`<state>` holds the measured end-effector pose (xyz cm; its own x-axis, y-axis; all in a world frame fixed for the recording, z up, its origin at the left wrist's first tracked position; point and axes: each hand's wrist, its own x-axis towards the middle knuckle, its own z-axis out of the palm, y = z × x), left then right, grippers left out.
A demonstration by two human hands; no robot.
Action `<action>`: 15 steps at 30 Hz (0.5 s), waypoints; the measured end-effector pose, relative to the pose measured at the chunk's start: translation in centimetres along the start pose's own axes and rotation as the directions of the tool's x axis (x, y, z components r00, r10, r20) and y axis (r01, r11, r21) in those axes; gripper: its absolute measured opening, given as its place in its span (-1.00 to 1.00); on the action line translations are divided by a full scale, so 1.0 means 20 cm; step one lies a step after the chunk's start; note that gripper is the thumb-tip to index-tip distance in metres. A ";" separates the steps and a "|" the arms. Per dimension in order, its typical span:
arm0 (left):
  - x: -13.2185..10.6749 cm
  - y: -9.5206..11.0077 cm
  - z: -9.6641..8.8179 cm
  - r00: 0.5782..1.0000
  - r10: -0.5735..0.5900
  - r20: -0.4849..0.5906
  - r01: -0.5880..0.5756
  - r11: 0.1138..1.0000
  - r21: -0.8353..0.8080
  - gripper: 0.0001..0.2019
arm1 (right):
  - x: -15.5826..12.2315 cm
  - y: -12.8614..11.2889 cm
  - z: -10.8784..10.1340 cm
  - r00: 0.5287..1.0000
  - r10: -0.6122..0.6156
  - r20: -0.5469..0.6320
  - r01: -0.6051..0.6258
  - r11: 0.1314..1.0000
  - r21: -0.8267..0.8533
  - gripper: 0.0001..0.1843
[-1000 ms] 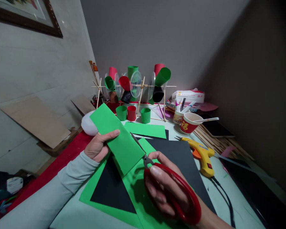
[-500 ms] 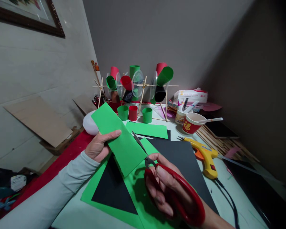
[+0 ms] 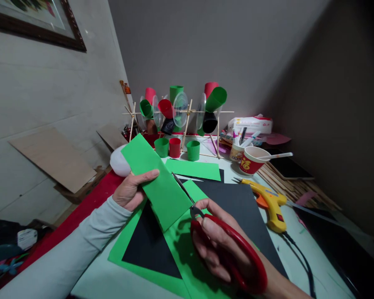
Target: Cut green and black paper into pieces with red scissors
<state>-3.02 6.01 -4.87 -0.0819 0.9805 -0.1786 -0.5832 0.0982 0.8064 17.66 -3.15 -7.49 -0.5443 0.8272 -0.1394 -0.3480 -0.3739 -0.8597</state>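
My left hand (image 3: 134,189) pinches a strip of green paper (image 3: 162,195) by its left edge, thumb on top, and holds it tilted above the table. In my right hand (image 3: 218,236) is a pair of red-handled scissors (image 3: 252,265), fingers wrapped through the handles. The blades lie along the strip's right edge and look closed or nearly so. Beneath both hands are green sheets (image 3: 196,265) and a black paper piece (image 3: 151,245). A larger black sheet (image 3: 233,207) lies to the right, and another green strip (image 3: 193,169) lies beyond the scissor tips.
A yellow hot glue gun (image 3: 272,203) with a cord lies at right, near a red paper cup (image 3: 252,160) and wooden sticks (image 3: 286,182). At the back stands a stick frame (image 3: 187,120) bearing coloured paper tubes. Several short paper cylinders (image 3: 174,148) stand before it.
The scissor blades have drawn closer together along the strip's edge. Both hands keep nearly the same place, and the whole view has shifted slightly.
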 end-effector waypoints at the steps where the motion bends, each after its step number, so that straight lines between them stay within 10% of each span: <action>1: 0.00 0.00 0.00 1.000 0.006 0.007 -0.006 1.000 0.001 -0.56 | 0.00 0.00 -0.01 1.000 0.005 0.004 -0.005 1.000 -0.012 -0.51; 15: -0.02 -0.01 -0.01 0.989 0.059 0.138 -0.074 0.992 0.106 -0.40 | 0.00 0.03 -0.04 1.000 -0.002 0.019 0.002 1.000 0.006 -0.51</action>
<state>-2.94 5.65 -5.09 -0.0040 0.9987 -0.0507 -0.4866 0.0423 0.8726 18.08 -3.13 -8.38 -0.5582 0.8198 -0.1277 -0.3540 -0.3745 -0.8570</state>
